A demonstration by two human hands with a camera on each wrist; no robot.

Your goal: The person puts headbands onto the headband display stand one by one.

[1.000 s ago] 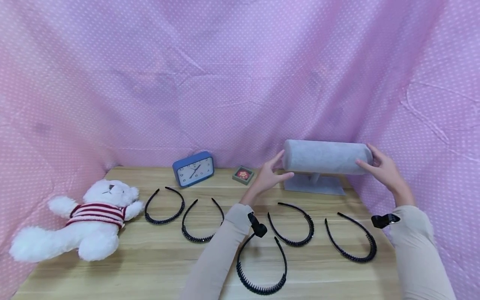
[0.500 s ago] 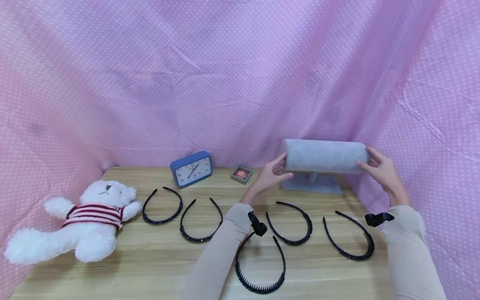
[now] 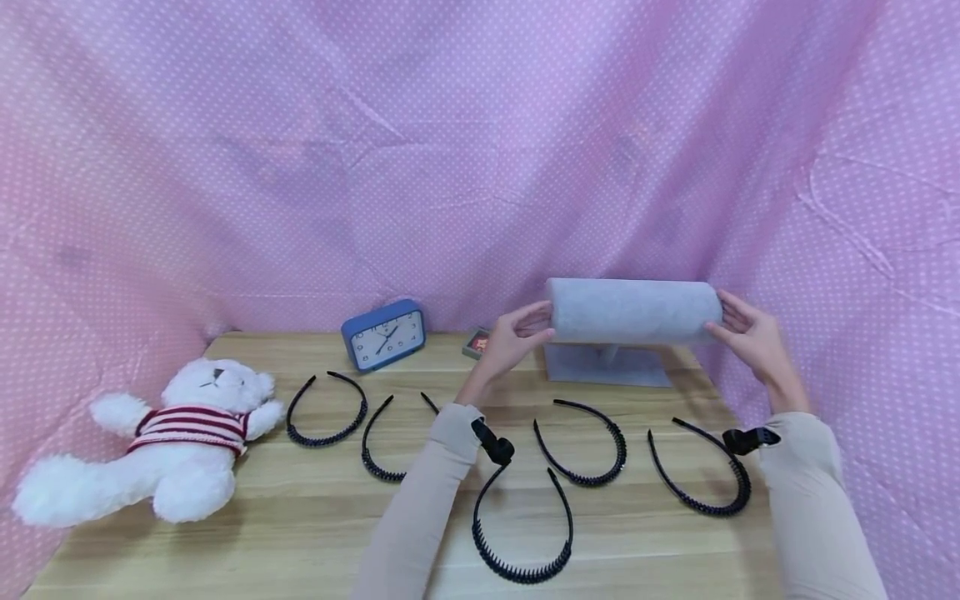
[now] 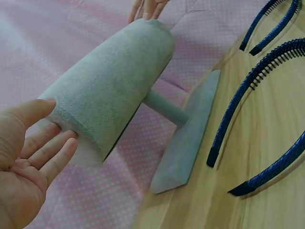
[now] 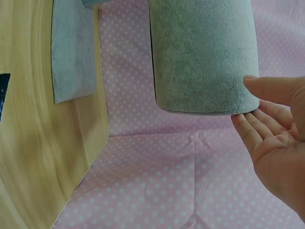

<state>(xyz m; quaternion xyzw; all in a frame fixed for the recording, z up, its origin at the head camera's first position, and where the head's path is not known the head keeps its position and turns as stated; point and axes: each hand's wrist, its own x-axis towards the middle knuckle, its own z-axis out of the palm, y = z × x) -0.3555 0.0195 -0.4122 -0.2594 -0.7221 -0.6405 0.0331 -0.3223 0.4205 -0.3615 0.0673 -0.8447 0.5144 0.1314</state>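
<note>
1. Left hand (image 3: 512, 343) and right hand (image 3: 752, 342), fingers nearly straight, touch opposite ends of the grey roll stand (image 3: 636, 311), at 3 o'clock in the head view.
2. Since the earlier frame, the stand has shifted toward 9 o'clock; the left hand now partly covers the small box (image 3: 475, 343).
3. Further toward 9 o'clock, the blue clock (image 3: 385, 335) shows numerals.

Free passage between bear (image 3: 197, 442) and left sleeve (image 3: 412, 508) — grey stand (image 3: 633, 312) blocks back right.
</note>
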